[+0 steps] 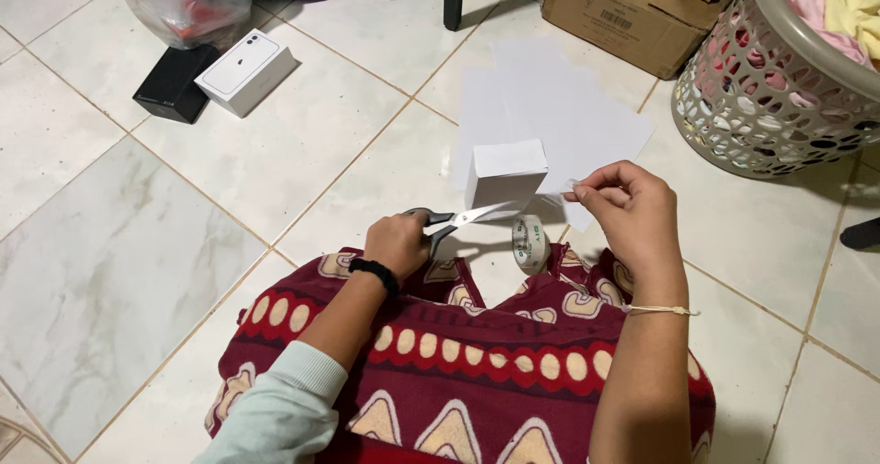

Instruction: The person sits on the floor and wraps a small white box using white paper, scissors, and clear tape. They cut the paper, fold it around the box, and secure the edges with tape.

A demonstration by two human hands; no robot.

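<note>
1. Scissors (456, 220) are gripped through the handles by the left hand (396, 243), blades slightly parted and pointed toward the tape roll (530, 243); something thin, probably a strip of tape, is pinched by the closed fingertips of the right hand (631, 209).
2. One pair of scissors, one tape roll, one small white box (505, 173) and several overlapping white sheets (559, 111) are counted on the tiled floor (137, 235).
3. One basket (770, 106) and one cardboard box (623, 15) are cut off by the frame; the pinched strip is hardly made out.
4. Both forearms are extended forward over a patterned red cloth (477, 372).
</note>
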